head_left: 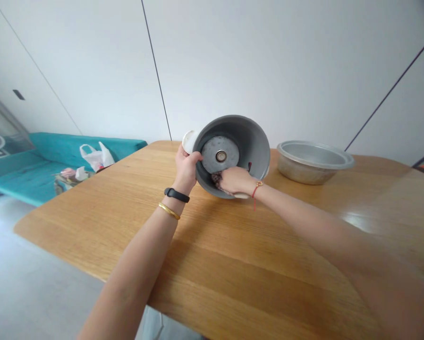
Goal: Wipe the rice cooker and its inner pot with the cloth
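Observation:
A rice cooker body (255, 141) is tilted above the wooden table (212, 264), its open mouth facing me. Inside it shows a grey round heating plate (209, 150) with a metal button at the centre. My left hand (186, 169) grips the cooker's left rim, thumb over the edge. My right hand (237, 180) reaches into the cooker with fingers closed on a dark, patterned cloth (217, 179), which touches the lower inner wall by the plate. Part of the cloth lies hidden under my fingers. A white part (190, 140) sticks out at the cooker's left side.
To the right of the cooker stands a wide metal basin (304, 174) on the table. A teal sofa (13, 182) lies beyond the table's left edge, with a white plastic bag (95, 157) and other items on it. A white panelled wall (268, 56) rises behind.

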A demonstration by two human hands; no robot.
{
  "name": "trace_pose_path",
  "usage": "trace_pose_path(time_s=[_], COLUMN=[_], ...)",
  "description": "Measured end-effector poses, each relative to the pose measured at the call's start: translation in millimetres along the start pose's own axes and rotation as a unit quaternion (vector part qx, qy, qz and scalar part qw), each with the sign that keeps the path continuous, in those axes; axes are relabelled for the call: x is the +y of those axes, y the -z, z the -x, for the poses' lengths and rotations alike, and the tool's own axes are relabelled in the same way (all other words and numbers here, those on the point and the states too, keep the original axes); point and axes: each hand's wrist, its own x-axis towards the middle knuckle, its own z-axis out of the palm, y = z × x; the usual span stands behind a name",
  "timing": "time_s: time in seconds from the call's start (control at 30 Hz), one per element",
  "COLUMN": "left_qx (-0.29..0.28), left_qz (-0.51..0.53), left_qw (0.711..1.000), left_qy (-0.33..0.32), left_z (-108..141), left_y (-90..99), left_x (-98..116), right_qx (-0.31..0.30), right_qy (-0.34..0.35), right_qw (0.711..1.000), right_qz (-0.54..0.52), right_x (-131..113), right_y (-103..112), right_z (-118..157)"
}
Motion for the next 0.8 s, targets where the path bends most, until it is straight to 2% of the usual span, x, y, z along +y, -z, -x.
trace_pose_path(time_s=[0.07, 0.13, 0.17, 0.23, 0.3, 0.33, 0.37, 0.43, 0.5, 0.57, 0.7, 0.8], left_qx=[-0.008, -0.009, -0.007, -0.002, -0.004, -0.007, -0.01, -0.015, -0.021, -0.031, -0.046, -0.044], left_qz=[-0.004, -0.007, -0.008, -0.007, 0.003, 0.011, 0.018, 0.025, 0.02, 0.011, 0.004, 0.004], left_qw=[1.0, 1.0, 1.0, 1.0, 1.0, 1.0, 1.0, 1.0, 1.0, 0.999, 0.999, 0.999], left_qy=[-0.005, -0.01, -0.013, -0.016, -0.013, -0.01, -0.005, 0.002, 0.002, -0.006, -0.022, -0.018], left_z=[0.7, 1.9, 2.6, 4.4, 6.1, 6.7, 7.2, 7.8, 8.2, 9.1, 11.2, 10.5], left_y=[-1.3, -2.9, -3.8, -5.5, -6.8, -7.0, -7.0, -6.5, -6.3, -7.4, -11.2, -9.6], left_x=[0.7, 0.7, 0.4, -0.2, -0.7, -0.9, -0.9, -0.6, -0.2, 0.4, 1.3, 1.0], right_qx=[0.045, 0.095, 0.121, 0.178, 0.25, 0.289, 0.325, 0.382, 0.429, 0.486, 0.601, 0.624], right_qy=[0.003, -0.007, -0.011, -0.016, -0.019, -0.019, -0.017, -0.009, -0.003, -0.007, -0.043, -0.059], right_qw=[0.991, 0.957, 0.925, 0.834, 0.739, 0.702, 0.674, 0.642, 0.632, 0.642, 0.687, 0.743], right_qz=[-0.123, -0.275, -0.36, -0.522, -0.625, -0.651, -0.663, -0.665, -0.645, -0.593, -0.405, -0.236], right_x=[-9.2, -20.7, -27.0, -39.1, -48.0, -50.6, -52.0, -52.0, -50.5, -49.7, -47.6, -33.4], right_y=[-8.7, -12.1, -11.4, -5.5, 4.0, 8.8, 12.8, 17.0, 15.2, 9.0, -5.2, -4.8], right_z=[-5.7, -13.6, -18.9, -31.4, -44.1, -49.5, -53.8, -59.0, -60.7, -61.0, -64.2, -66.4])
